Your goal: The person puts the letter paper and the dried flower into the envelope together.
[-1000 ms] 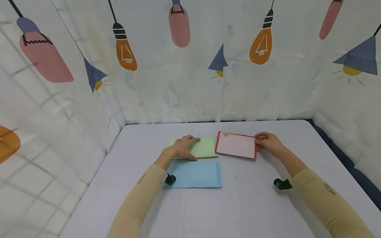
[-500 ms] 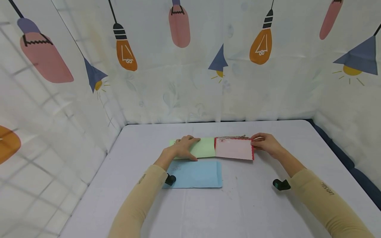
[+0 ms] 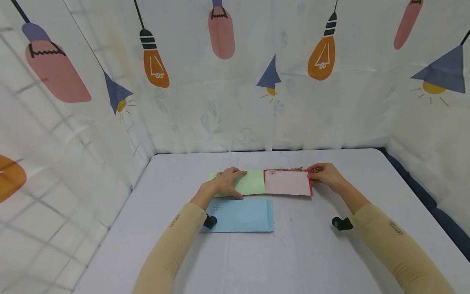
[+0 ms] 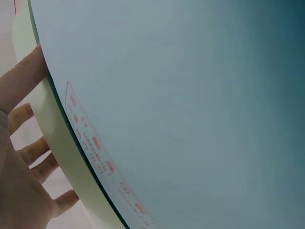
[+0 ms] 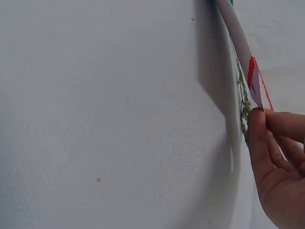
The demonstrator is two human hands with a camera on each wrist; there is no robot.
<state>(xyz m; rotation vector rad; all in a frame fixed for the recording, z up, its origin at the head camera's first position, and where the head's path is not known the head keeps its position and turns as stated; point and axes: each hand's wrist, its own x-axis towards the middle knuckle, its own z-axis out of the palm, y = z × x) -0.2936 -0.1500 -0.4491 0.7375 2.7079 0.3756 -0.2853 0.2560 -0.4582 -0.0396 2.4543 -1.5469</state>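
My left hand [image 3: 228, 181] rests on the green envelope [image 3: 253, 182] with its fingers spread, holding it against the table. Its thumb and separated fingers [image 4: 44, 164] also show in the left wrist view. My right hand [image 3: 326, 175] pinches the right end of a pink card with a red border [image 3: 288, 183] between thumb and fingers. The card's left edge meets the envelope's right end; whether any of it is inside, I cannot tell. A thin dried sprig [image 5: 244, 102] lies along the card's far edge. The blue envelope [image 3: 240, 216] lies in front of the green one.
The white-covered table [image 3: 293, 253] has a few small specks on it. Behind it hangs a pale curtain [image 3: 227, 106] printed with lamps. A black wrist camera [image 3: 210, 221] on the left sleeve sits over the blue envelope's left part.
My right hand has brought the pink card left and lower, from slanting over the green envelope's right end to lying level with it. The left hand has stayed put.
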